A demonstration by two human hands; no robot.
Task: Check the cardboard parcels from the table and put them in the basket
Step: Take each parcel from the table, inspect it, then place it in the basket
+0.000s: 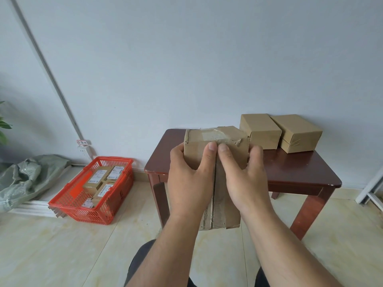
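We hold a worn cardboard parcel up in front of the worktop, our left hand and right hand both gripping it, thumbs meeting on its taped seam. Two parcels sit on the worktop; more lie in the red basket on the floor.

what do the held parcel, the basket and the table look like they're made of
Held parcel: brown corrugated cardboard, matte, creased, with torn clear tape on top.
Basket: orange-red plastic by the look, moulded lattice walls.
Table: probably wood with a dark red-brown glossy varnish; light reflects off the top, and the corners are chipped.
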